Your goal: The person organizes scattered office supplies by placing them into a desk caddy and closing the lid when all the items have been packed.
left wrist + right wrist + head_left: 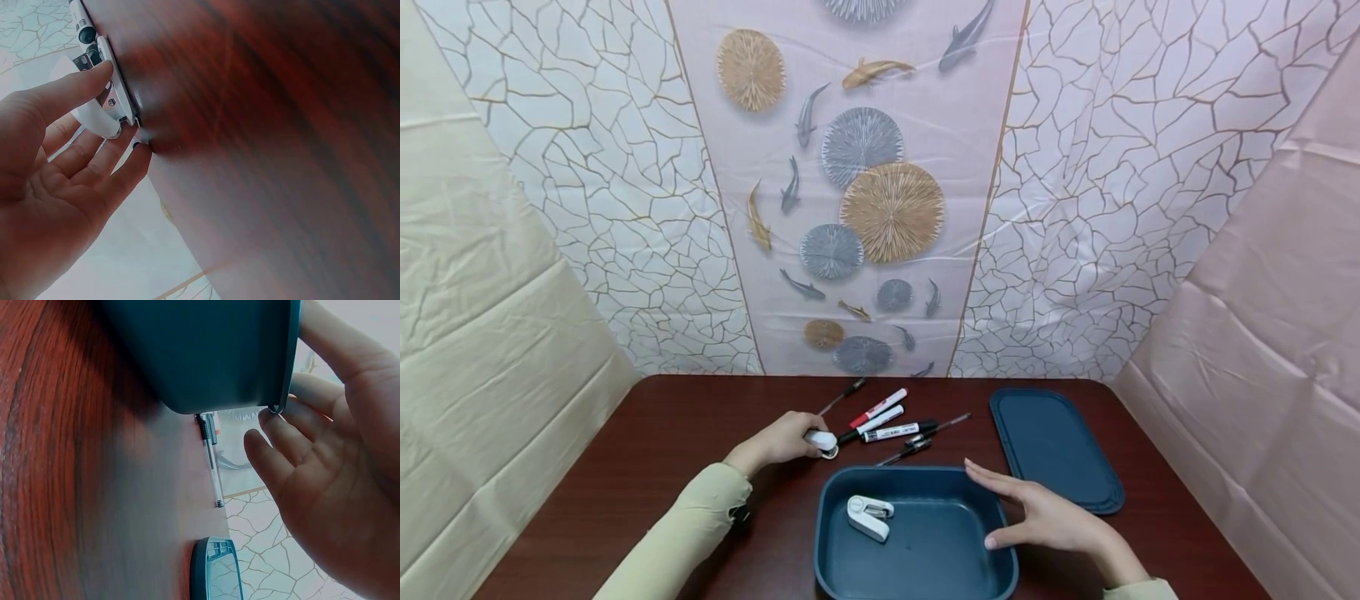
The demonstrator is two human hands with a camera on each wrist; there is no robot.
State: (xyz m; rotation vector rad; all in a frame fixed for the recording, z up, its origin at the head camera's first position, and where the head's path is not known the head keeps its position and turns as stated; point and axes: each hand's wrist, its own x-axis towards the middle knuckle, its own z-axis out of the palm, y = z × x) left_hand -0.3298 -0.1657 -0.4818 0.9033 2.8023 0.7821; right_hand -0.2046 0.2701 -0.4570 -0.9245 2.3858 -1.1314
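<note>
On the left of the table my left hand (786,437) pinches a small white stapler (822,441) between thumb and fingers. In the left wrist view, the thumb lies on one side of the stapler (97,122), with the fingers beyond it. A second white stapler (868,517) lies inside the blue plastic box (917,472). My right hand (1037,517) is at the box's right side, thumb over the rim and fingers spread near the far corner. The right wrist view shows its loosely bent fingers (284,440) beside the rim.
Beyond the box lie a red-capped marker (880,407), black-capped markers (891,432) and several pens (910,451). A blue lid (1056,446) rests flat at the right of the brown table (625,475). Patterned cloth walls (865,208) close off the back and sides.
</note>
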